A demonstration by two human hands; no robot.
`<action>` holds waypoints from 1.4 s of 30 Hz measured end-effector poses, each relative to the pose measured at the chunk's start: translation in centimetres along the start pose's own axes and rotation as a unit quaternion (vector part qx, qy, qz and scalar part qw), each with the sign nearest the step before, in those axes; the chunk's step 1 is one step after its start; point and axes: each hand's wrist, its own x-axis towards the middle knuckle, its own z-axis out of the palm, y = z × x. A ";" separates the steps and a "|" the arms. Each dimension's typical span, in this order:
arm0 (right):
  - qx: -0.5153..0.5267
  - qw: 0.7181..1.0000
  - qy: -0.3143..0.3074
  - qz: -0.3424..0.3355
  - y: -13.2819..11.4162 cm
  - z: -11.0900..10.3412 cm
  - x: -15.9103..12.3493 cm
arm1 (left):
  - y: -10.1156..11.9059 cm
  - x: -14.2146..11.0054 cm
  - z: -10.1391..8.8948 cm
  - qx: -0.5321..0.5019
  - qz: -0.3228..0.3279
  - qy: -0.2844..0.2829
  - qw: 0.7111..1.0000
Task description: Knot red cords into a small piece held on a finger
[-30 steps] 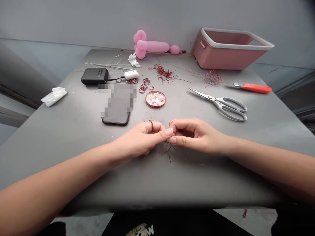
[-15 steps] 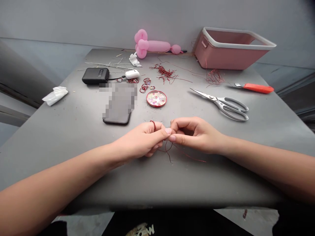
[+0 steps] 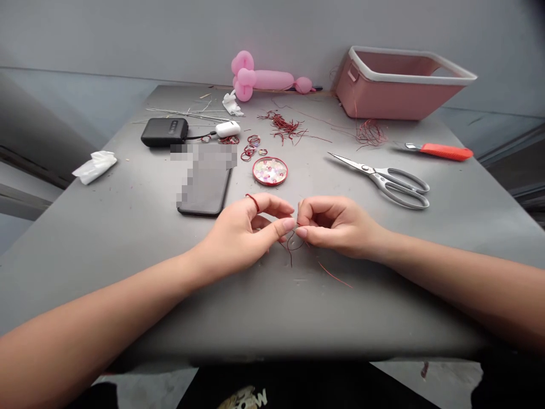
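Observation:
Thin dark red cord (image 3: 291,250) hangs in a loose loop with free ends between my two hands, just above the table. My right hand (image 3: 340,227) pinches the cord between thumb and forefinger, its other fingers curled. Close beside it, my left hand (image 3: 251,230) has its forefinger raised from the thumb; its lower fingers stay bent about the cord, the exact grip partly hidden. A red cord ring (image 3: 254,201) circles a finger of my left hand. Beyond the hands stands a small round red-rimmed dish (image 3: 270,171) of pale beads and sequins.
Grey-handled scissors (image 3: 378,179) and an orange cutter (image 3: 445,151) lie at right. A phone (image 3: 204,193), black power bank (image 3: 164,132) and white earbud case (image 3: 228,129) are at left. Behind are cord scraps (image 3: 286,124), a pink balloon figure (image 3: 272,80) and a pink bin (image 3: 392,99).
My left forefinger has lifted away from the thumb, and the hands have moved slightly apart and up. The hanging cord has shifted with them.

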 end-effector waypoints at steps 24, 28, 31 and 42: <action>-0.067 0.997 0.033 -0.015 0.1 0.1 -0.2 | -1.2 0.1 0.9 -0.056 0.063 0.005 0.996; 0.098 0.994 0.005 0.044 0.5 -0.9 0.5 | -1.2 0.7 0.5 -0.157 0.016 0.003 0.988; 0.136 0.989 -0.002 0.060 0.7 -1.2 0.6 | -1.2 0.8 0.4 -0.181 0.003 0.005 0.983; 0.172 0.983 -0.021 0.062 0.7 -1.6 1.0 | -1.6 1.0 0.4 -0.215 -0.016 0.019 0.976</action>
